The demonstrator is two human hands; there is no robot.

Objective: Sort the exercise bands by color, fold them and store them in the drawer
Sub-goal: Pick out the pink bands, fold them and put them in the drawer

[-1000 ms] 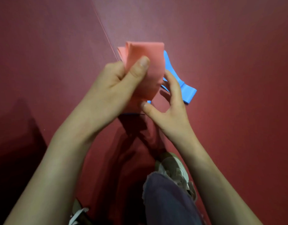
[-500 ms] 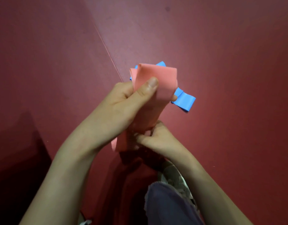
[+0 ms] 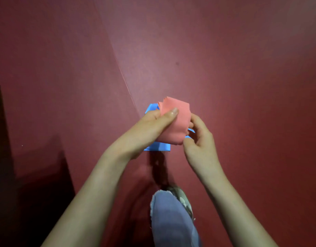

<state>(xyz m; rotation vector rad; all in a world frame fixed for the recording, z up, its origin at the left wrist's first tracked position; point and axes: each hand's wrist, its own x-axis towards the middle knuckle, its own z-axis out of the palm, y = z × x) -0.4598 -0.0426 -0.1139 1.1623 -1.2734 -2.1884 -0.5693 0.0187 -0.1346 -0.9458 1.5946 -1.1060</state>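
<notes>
My left hand (image 3: 150, 127) pinched the folded pink band (image 3: 175, 122), thumb pressed on top, I judge to keep the layers from springing open. My right hand (image 3: 198, 139) curled round its lower right edge, steadying the fold above the red floor (image 3: 243, 86). A blue band (image 3: 159, 147) showed behind, mostly hidden by my hands; whether it lay on the floor I could not tell. My shoe (image 3: 182, 195) stood below. No drawer was in view.
</notes>
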